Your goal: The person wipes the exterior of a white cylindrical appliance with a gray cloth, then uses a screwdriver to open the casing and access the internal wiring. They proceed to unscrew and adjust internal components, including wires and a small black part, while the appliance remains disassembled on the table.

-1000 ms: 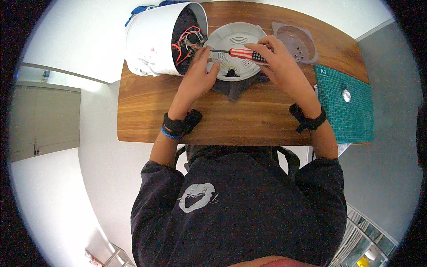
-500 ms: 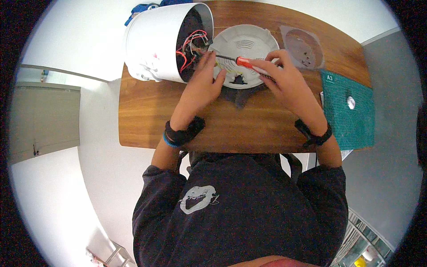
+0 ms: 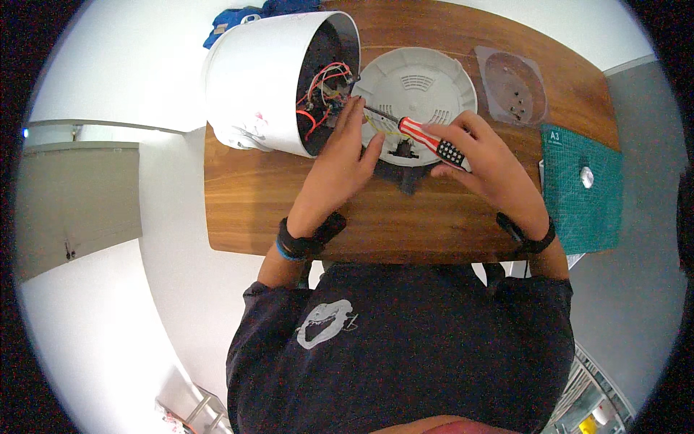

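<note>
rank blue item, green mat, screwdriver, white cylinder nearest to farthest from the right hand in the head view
1. Screwdriver, in the right hand
2. Green mat, to its right
3. White cylinder, to its left
4. Blue item, beyond the cylinder

White cylindrical housing (image 3: 253,83), on its side, open end rightward, red wires (image 3: 306,116) inside. Round pale cover (image 3: 387,83), beside it. Screwdriver (image 3: 418,133), striped handle, held in right hand (image 3: 495,165); shaft pointing toward left hand (image 3: 338,170) at housing's mouth. Translucent tray (image 3: 494,66), small dark pieces. Green cutting mat (image 3: 578,210). Wooden surface (image 3: 412,231).

Grn mat (image 3: 582,206), rt side — blue bundle (image 3: 278,7), bk
</note>
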Available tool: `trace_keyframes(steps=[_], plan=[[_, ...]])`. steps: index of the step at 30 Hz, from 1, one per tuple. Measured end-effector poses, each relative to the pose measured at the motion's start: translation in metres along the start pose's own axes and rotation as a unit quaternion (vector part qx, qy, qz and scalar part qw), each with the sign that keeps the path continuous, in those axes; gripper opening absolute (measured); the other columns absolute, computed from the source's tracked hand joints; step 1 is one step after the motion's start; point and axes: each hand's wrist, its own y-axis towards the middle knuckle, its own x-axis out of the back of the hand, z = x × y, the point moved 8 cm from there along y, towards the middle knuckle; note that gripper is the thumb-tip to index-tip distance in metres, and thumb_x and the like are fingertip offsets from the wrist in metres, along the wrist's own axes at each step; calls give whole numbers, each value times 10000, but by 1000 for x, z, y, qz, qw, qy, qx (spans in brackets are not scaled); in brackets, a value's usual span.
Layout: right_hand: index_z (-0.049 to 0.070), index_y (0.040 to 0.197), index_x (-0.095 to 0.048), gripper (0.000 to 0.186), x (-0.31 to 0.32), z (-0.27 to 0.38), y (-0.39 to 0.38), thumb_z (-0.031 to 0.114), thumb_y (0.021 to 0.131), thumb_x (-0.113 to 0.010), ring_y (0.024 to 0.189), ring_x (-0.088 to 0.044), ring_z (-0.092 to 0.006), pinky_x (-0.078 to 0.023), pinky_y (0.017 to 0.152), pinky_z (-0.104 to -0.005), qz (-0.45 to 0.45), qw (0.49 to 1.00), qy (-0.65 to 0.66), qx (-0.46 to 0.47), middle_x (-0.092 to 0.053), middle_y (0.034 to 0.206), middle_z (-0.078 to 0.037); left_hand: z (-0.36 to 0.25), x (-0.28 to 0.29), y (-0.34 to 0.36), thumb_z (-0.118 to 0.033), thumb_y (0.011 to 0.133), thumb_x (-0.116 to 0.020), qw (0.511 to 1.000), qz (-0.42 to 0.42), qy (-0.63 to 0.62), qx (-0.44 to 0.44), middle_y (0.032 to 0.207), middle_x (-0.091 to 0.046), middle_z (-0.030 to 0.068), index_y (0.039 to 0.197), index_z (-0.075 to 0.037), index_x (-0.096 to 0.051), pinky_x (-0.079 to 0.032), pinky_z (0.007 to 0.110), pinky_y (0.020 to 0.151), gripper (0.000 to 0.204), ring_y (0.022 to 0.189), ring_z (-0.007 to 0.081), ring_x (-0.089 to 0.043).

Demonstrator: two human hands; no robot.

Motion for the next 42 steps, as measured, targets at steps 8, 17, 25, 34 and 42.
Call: trace_keyframes(steps=[8, 17, 25, 34, 42], plan=[[179, 1327, -794, 433, 0, 9, -8, 53, 912, -788, 1099, -711, -331, -618, 891, -377, -66, 991, -93, 66, -637, 1267, -158, 2, 2, 3, -184, 1117, -625, 999, -24, 42, -17, 1648, -424, 411, 1570, 146, -419, -400, 523, 1276, 597, 1540, 547, -448], [143, 1251, -788, 344, 5, 18, -14, 160, 915, -858, 1045, -718, -358, -625, 848, -415, -132, 975, -120, 130, -640, 1241, -161, -12, 3, -3, -164, 1112, -624, 992, -49, 108, -31, 1631, -436, 415, 1485, 132, -537, -451, 536, 1225, 484, 1485, 565, -497], [189, 1293, -826, 420, 18, 1, -36, 71, 890, -857, 1107, -706, -295, -608, 907, -361, -115, 990, -51, 66, -617, 1295, -137, -35, 21, -5, -59, 1058, -679, 988, -102, 86, -74, 1417, -674, 291, 1335, 62, -689, -548, 481, 1086, 303, 1290, 474, -674], [175, 1268, -849, 457, 27, -43, -41, -21, 855, -836, 1144, -665, -307, -569, 988, -358, -119, 987, 73, 78, -612, 1296, -129, -41, 20, 17, 22, 937, -774, 992, -69, 73, -79, 1023, -781, 173, 1106, -8, -737, -603, 415, 782, 175, 935, 346, -781], [183, 1234, -849, 444, 36, -54, -37, -71, 871, -818, 1169, -685, -299, -575, 1024, -396, -119, 986, 66, 95, -630, 1264, -118, -38, 12, 26, 33, 940, -786, 991, 8, 78, -105, 1080, -799, 155, 1140, -14, -736, -620, 390, 862, 212, 1007, 296, -803]])
